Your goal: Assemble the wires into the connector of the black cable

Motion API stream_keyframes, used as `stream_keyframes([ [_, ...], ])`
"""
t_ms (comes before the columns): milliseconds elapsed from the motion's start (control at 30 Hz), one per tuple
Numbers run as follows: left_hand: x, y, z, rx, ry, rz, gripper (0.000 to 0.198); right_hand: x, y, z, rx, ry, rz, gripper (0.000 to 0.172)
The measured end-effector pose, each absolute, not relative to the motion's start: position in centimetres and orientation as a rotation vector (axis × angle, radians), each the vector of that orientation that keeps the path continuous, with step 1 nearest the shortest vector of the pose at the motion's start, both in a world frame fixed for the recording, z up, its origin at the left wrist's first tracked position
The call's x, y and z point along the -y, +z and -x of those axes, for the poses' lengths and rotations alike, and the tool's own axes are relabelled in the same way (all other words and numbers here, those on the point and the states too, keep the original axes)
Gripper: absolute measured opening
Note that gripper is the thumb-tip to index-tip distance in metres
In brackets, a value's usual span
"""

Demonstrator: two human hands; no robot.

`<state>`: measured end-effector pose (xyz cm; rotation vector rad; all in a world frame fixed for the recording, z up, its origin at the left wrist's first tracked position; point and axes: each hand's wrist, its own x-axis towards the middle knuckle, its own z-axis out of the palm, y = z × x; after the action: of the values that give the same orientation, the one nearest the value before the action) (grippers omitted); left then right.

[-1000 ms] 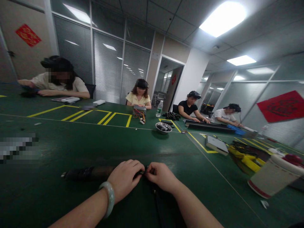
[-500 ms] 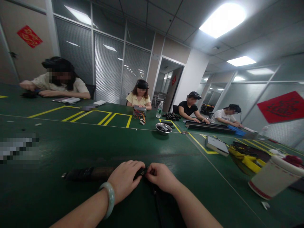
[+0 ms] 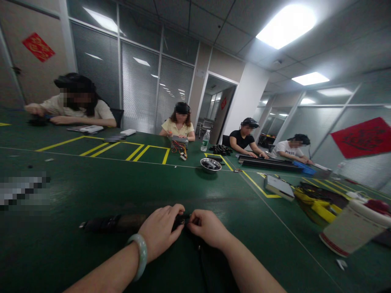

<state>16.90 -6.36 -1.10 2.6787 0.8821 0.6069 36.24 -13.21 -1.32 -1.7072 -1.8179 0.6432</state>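
A dark electric screwdriver (image 3: pixel 113 224) lies lengthwise on the green table, its narrow metal tip pointing left. My left hand (image 3: pixel 161 228), with a pale green bangle on the wrist, is closed around the tool's right end. Just beyond its fingertips a small metallic detail shows at that end. My right hand (image 3: pixel 207 228) pinches close against the same end, and its fingers hide most of what they hold. From beneath it a black cord (image 3: pixel 200 260) runs down toward the table's near edge.
A metal bowl (image 3: pixel 210 165) with small dark parts stands ahead. To the right are a grey-white box (image 3: pixel 278 187), a yellow-and-black bundle (image 3: pixel 317 203) and a white bucket (image 3: pixel 354 228). A bottle (image 3: pixel 205 140) stands farther back. Several people work along the far side.
My left fingers have shifted slightly at the tool's end, the index finger lifting a little. My right hand stays in place. Across the table, one person in yellow has moved a hand.
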Motion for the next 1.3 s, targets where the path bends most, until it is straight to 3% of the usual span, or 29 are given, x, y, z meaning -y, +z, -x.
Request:
stream_keyframes([
  [233, 6.47, -0.71, -16.91, -0.778, 0.565, -2.750, 0.016, 13.14, -1.58, -36.26, 1.816, 0.612, 1.698, 0.007],
  [500, 6.23, -1.40, -16.89, -0.898, 0.632, -2.653, 0.034, 13.22, -1.33, -36.22, 1.806, 0.642, 1.690, 0.005],
  [700, 6.34, -0.80, -16.84, -0.787, 0.565, -2.729, 0.017, 13.13, -1.65, -36.33, 1.808, 0.627, 1.701, 0.007],
  [1100, 6.21, -1.44, -16.78, -0.885, 0.634, -2.663, 0.032, 12.95, -2.03, -36.50, 1.821, 0.604, 1.679, 0.006],
  [1300, 6.33, -0.89, -16.85, -0.791, 0.570, -2.732, 0.015, 13.10, -1.88, -36.47, 1.815, 0.615, 1.669, 0.006],
])
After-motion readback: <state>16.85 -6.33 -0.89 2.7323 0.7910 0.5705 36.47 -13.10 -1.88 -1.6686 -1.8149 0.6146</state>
